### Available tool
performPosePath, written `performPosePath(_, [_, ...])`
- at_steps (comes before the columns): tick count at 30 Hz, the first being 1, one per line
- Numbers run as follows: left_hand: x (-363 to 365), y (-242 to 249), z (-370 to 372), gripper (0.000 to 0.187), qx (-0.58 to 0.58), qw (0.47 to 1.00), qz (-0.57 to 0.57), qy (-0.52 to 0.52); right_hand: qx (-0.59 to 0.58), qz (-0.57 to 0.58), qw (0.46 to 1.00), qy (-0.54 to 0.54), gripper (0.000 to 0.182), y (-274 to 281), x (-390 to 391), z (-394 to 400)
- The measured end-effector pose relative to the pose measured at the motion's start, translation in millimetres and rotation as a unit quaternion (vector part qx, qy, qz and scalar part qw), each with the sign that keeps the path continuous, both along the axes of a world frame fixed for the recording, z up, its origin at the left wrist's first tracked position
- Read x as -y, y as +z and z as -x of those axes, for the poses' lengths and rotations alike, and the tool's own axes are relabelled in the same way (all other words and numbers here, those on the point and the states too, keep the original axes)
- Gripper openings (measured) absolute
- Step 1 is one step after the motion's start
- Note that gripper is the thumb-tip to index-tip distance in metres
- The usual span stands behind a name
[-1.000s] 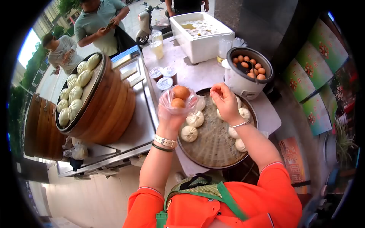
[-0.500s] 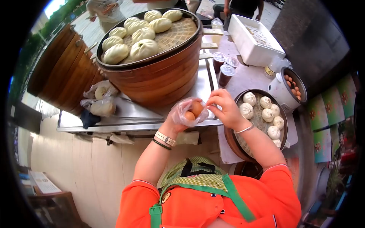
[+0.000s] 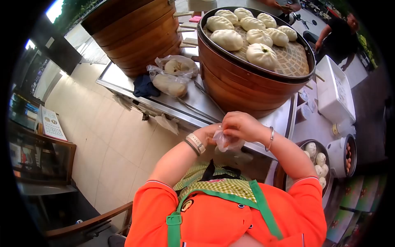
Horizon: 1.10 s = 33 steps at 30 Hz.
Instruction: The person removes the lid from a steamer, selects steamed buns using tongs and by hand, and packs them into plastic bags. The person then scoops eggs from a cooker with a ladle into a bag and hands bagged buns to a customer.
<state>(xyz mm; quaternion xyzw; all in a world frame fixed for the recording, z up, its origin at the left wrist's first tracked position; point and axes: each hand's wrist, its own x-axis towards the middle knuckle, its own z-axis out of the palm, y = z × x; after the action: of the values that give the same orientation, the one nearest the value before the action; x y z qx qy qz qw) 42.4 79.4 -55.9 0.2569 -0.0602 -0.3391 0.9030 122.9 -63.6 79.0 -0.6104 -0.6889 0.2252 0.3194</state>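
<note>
Clear plastic bag (image 3: 227, 143) is pinched shut between my hands: left hand (image 3: 210, 134) cupped beneath, right hand (image 3: 240, 125) closed over its top, just before the steel surface (image 3: 193, 103) holding a bamboo steamer (image 3: 247, 78).

My view has swung left: the big steamer of buns (image 3: 257, 39) now fills the upper centre of the frame, where a second ago it sat at the left edge. The small steamer tray (image 3: 317, 164) has slid to the lower right. My hands have drawn in close; the right hand (image 3: 240, 125) now covers the plastic bag (image 3: 227, 143), hiding the eggs, with the left hand (image 3: 210, 133) beside it.
</note>
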Motion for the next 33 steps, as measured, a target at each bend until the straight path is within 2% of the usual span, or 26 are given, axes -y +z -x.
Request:
performPosePath(1, [-11, -3, 0, 0.027, 0.003, 1.0, 0.0, 0.004, -0.017, 0.009, 0.999, -0.029, 0.007, 2, -15, 0])
performPosePath(2, [-22, -2, 0, 0.028, 0.071, 0.989, -0.13, 0.015, -0.033, 0.018, 0.997, -0.06, 0.007, 4, -30, -3])
performPosePath(3, [-37, 22, 5, 0.031, 0.023, 0.989, -0.141, 0.026, -0.03, 0.016, 0.998, -0.06, 0.007, 8, -46, -5])
performPosePath(4, [-53, 46, 11, 0.033, -0.027, 0.987, -0.151, 0.039, -0.188, 0.035, 0.976, -0.101, 0.008, 12, -61, -7])
performPosePath(5, [-70, 35, 6, 0.033, -0.03, 0.988, -0.146, 0.034, -0.343, 0.056, 0.927, -0.142, 0.009, 14, -74, -6])
performPosePath(6, [-88, 28, 1, 0.035, 0.048, 0.985, -0.163, 0.04, -0.306, 0.041, 0.934, -0.179, 0.011, 17, -91, -4])
performPosePath(7, [-107, 20, -3, 0.035, -0.012, 0.995, -0.099, 0.028, -0.125, -0.032, 0.97, -0.207, 0.014, 17, -108, -5])
performPosePath(9, [-143, 29, -12, 0.035, -0.078, 0.996, -0.03, -0.001, -0.033, 0.051, 0.975, -0.213, 0.021, 28, -135, -2])
performPosePath(11, [-165, 32, -20, 0.034, 0.017, 0.992, -0.123, -0.01, -0.002, 0.069, 0.978, -0.195, 0.023, 14, -159, 4])
performPosePath(12, [-176, 29, -23, 0.03, -0.011, 0.992, -0.122, -0.03, 0.027, 0.069, 0.984, -0.164, 0.025, 6, -169, 5])
performPosePath(13, [-183, 24, -25, 0.03, -0.011, 0.992, -0.12, -0.045, 0.024, 0.072, 0.981, -0.179, 0.025, 0, -177, 3])
performPosePath(15, [-192, 23, -34, 0.026, -0.011, 0.996, -0.004, -0.09, 0.05, 0.002, 0.976, -0.21, 0.022, 2, -191, -3])
performPosePath(16, [-191, 22, -36, 0.026, 0.019, 0.995, 0.016, -0.095, -0.022, -0.001, 0.964, -0.266, 0.015, 8, -189, 0])
performPosePath(17, [-190, 25, -37, 0.026, 0.048, 0.993, 0.036, -0.099, -0.018, 0.003, 0.961, -0.274, 0.015, 21, -188, 8])
performPosePath(19, [-198, 49, -35, 0.032, -0.086, 0.993, -0.054, -0.055, -0.062, -0.028, 0.933, -0.353, 0.013, 47, -188, 16])
performPosePath(21, [-205, 52, -21, 0.031, -0.127, 0.99, -0.038, -0.045, -0.07, -0.014, 0.926, -0.37, 0.009, 60, -185, 20])
performPosePath(22, [-213, 54, -10, 0.031, -0.099, 0.982, -0.16, 0.018, -0.208, -0.017, 0.9, -0.384, 0.008, 61, -183, 19])
performPosePath(23, [-223, 60, -2, 0.032, -0.068, 0.954, -0.28, 0.079, -0.341, -0.024, 0.855, -0.39, 0.006, 63, -183, 17])
performPosePath(24, [-238, 83, 10, 0.032, 0.065, 0.891, -0.426, 0.143, -0.309, -0.007, 0.858, -0.41, 0.006, 74, -185, 18])
performPosePath(25, [-255, 106, 21, 0.033, 0.197, 0.787, -0.549, 0.199, -0.224, -0.044, 0.871, -0.435, 0.005, 69, -184, 11])
performPosePath(26, [-276, 112, 23, 0.033, 0.354, 0.594, -0.629, 0.356, -0.225, -0.059, 0.864, -0.446, 0.005, 72, -187, 9])
performPosePath(27, [-291, 117, 21, 0.034, 0.479, 0.346, -0.649, 0.479, -0.227, -0.073, 0.857, -0.457, 0.005, 75, -191, 10])
performPosePath(30, [-310, 116, 5, 0.025, 0.401, 0.279, -0.707, 0.511, -0.266, -0.084, 0.851, -0.444, 0.006, 75, -207, 11])
performPosePath(31, [-325, 94, 1, 0.02, 0.369, 0.352, -0.748, 0.425, -0.283, -0.099, 0.845, -0.443, 0.007, 78, -211, 10])
performPosePath(32, [-332, 92, -2, 0.015, 0.332, 0.42, -0.776, 0.333, -0.371, -0.093, 0.81, -0.445, 0.008, 91, -213, 11])
performPosePath(33, [-336, 90, -4, 0.015, 0.332, 0.419, -0.776, 0.335, -0.37, -0.094, 0.811, -0.443, 0.008, 95, -219, 8])
